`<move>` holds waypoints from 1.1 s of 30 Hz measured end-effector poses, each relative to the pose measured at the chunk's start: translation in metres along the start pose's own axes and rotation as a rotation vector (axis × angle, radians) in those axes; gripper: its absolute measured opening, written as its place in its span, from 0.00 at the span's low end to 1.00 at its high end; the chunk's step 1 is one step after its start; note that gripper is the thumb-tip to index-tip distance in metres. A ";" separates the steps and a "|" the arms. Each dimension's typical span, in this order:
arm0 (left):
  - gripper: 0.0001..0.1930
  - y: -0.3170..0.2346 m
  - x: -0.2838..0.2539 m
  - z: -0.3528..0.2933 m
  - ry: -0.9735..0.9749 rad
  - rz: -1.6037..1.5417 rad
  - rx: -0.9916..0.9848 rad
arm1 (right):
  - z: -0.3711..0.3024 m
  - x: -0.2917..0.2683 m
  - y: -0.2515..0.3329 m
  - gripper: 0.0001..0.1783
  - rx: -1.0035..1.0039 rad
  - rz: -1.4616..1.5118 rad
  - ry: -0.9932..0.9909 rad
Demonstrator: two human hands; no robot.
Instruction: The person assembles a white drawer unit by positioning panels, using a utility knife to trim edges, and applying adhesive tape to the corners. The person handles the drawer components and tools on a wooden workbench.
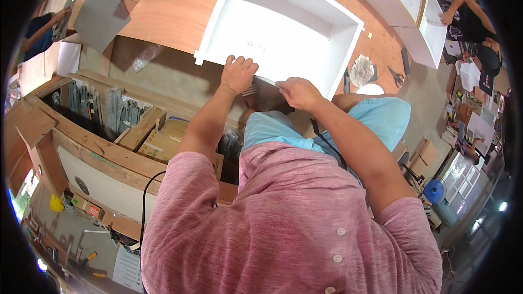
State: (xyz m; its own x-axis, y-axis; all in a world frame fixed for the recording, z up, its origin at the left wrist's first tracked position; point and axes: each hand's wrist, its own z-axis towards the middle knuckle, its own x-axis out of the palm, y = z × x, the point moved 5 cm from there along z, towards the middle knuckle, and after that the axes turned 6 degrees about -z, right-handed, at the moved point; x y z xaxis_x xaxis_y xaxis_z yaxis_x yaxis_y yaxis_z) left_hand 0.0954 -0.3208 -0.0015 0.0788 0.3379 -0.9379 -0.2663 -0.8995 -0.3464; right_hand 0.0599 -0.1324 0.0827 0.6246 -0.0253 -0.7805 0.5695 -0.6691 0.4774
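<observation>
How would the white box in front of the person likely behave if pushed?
The white box would probably keep its shape, since its walls stand up without sagging. Being broad and shallow, it would likely slide across the wooden table rather than roll or tip.

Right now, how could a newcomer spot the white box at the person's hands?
Start at the brown table, along the top. In the middle, at its near edge, sits a large, shallow, open white box, with the left hand and right hand at its near side. Unlike the two boxes at upper right, which have brown edges, its rim is white.
</observation>
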 end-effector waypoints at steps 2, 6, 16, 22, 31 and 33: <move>0.14 -0.003 -0.011 0.002 0.073 -0.032 -0.016 | -0.009 -0.010 0.005 0.15 0.018 0.000 0.006; 0.23 -0.007 -0.020 0.000 0.126 -0.050 0.012 | -0.032 -0.021 0.014 0.15 0.037 -0.007 0.017; 0.21 -0.005 -0.004 0.002 0.098 -0.105 0.053 | -0.041 -0.034 0.019 0.12 0.037 -0.046 -0.086; 0.24 -0.003 -0.005 0.001 0.047 -0.167 0.083 | -0.039 -0.041 0.025 0.12 0.048 -0.052 -0.075; 0.22 -0.003 -0.008 0.002 0.008 -0.177 0.105 | -0.035 -0.053 0.029 0.12 0.073 -0.064 -0.010; 0.21 -0.003 -0.007 0.003 0.008 -0.173 0.097 | -0.034 -0.053 0.026 0.12 0.087 -0.043 -0.023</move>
State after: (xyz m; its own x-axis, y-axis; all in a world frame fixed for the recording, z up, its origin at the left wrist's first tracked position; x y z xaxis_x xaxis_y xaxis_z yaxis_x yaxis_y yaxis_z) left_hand 0.0932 -0.3194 0.0065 0.1394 0.4825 -0.8647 -0.3396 -0.7970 -0.4995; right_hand 0.0601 -0.1227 0.1501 0.5876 -0.0110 -0.8091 0.5467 -0.7318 0.4070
